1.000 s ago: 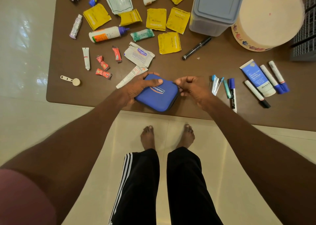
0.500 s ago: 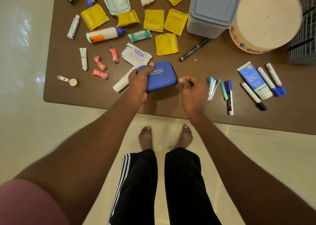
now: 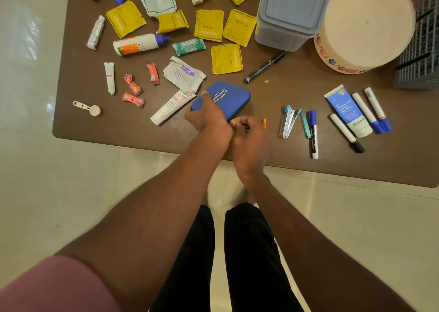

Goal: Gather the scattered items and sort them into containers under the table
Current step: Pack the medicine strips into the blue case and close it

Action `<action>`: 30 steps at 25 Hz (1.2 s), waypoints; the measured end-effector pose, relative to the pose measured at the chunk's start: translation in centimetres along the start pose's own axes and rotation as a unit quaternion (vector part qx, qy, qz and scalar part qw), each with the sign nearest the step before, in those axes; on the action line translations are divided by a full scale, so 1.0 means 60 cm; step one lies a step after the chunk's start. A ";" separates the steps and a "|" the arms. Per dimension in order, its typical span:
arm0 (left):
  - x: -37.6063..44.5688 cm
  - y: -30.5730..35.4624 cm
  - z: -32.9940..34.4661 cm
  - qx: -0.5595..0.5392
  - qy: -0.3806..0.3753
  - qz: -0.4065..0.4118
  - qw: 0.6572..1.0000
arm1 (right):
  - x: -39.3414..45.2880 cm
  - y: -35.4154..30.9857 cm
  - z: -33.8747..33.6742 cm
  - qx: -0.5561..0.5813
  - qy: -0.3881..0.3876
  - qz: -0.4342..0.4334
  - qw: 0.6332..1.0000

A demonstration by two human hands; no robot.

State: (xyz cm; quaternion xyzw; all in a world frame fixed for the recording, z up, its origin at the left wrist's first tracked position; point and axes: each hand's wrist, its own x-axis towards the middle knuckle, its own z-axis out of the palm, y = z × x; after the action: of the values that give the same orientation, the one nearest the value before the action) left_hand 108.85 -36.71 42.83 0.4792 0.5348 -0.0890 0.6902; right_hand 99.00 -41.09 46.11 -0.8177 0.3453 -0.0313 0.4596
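The blue pouch (image 3: 225,99) is now gripped by the left hand (image 3: 209,119) farther up the table (image 3: 71,126), beside the white tube (image 3: 172,107). The right hand (image 3: 249,138) has been drawn in against the left wrist, fingers curled shut, an orange tip (image 3: 264,122) showing beside it.

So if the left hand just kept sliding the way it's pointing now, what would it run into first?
The left hand already grips the blue zippered pouch and points up and away across the brown table. Pushed on, the pouch would probably meet the torn white wrapper first, though heights are hard to judge.
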 end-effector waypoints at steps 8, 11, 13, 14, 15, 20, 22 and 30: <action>0.007 0.098 -0.076 0.266 -0.344 -0.153 0.887 | 0.089 0.052 -0.078 0.067 -0.006 0.059 0.996; 0.011 0.100 -0.078 0.226 -0.383 -0.157 0.882 | 0.099 0.052 -0.072 0.074 -0.008 0.069 0.995; 0.010 0.089 -0.074 0.133 -0.367 -0.153 0.908 | 0.094 0.049 -0.064 0.059 0.001 0.061 0.996; 0.009 0.083 -0.073 0.093 -0.357 -0.157 0.916 | 0.090 0.045 -0.059 0.037 0.014 0.055 0.998; 0.009 0.077 -0.073 0.061 -0.343 -0.163 0.923 | 0.085 0.040 -0.055 0.013 0.028 0.055 0.998; -0.018 0.043 -0.050 -0.059 -0.245 -0.146 0.957 | 0.034 0.004 -0.009 -0.044 0.036 0.041 0.998; -0.024 0.029 -0.031 -0.103 -0.192 -0.121 0.968 | 0.008 0.004 0.009 -0.039 0.022 0.032 0.998; -0.023 0.006 -0.040 -0.091 -0.151 -0.124 0.977 | -0.015 0.017 0.007 -0.068 -0.035 -0.005 0.997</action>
State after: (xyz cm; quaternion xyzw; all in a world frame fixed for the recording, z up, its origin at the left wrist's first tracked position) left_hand 106.97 -35.24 44.25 0.3254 0.4855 -0.1960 0.7874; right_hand 97.89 -40.60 45.31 -0.8494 0.3265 0.0187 0.4141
